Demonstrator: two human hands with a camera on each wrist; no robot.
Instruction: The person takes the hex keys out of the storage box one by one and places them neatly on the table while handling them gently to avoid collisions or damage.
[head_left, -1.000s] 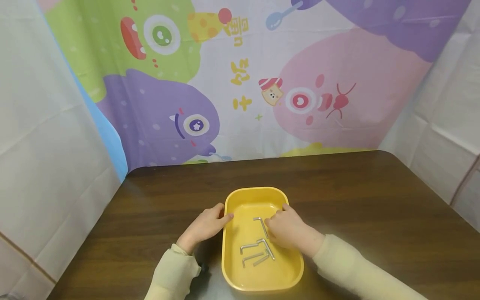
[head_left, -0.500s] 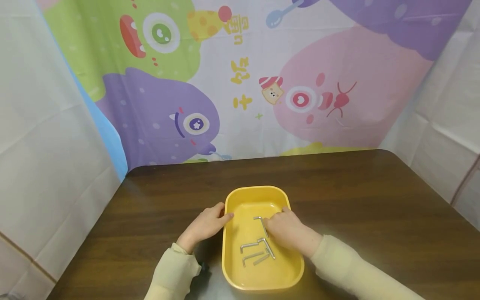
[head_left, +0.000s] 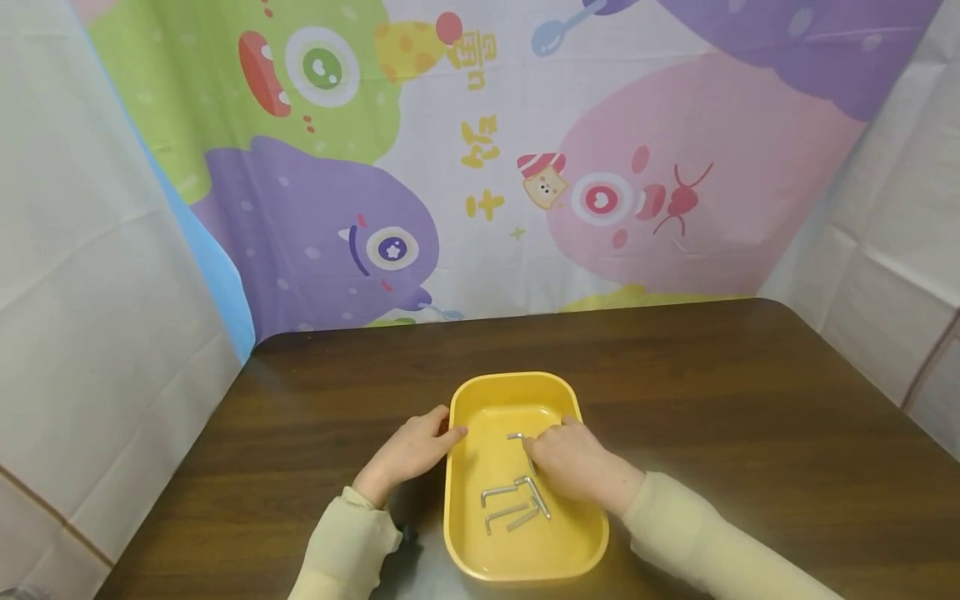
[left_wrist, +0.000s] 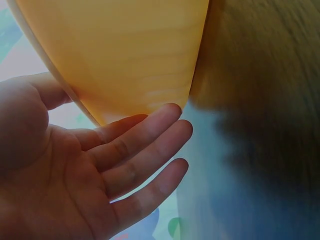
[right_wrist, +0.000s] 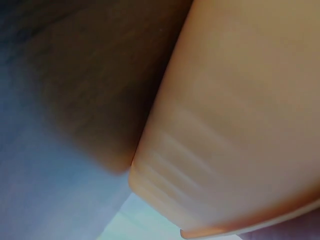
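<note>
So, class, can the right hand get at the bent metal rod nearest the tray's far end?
Probably yes: the right hand reaches into the yellow tray and partly hides that bent metal rod, with nothing visibly blocking it. Whether they touch is unclear.

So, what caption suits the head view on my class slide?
On a brown table, the left grip holds a yellow tub while the right grip is inside it, beside bent metal rods.

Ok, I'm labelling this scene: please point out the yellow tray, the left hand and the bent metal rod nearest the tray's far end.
Yellow tray point(head_left: 487, 462): head view, bare floor.
Left hand point(head_left: 409, 451): head view, back of hand.
Bent metal rod point(head_left: 515, 436): head view, short arm.
</note>
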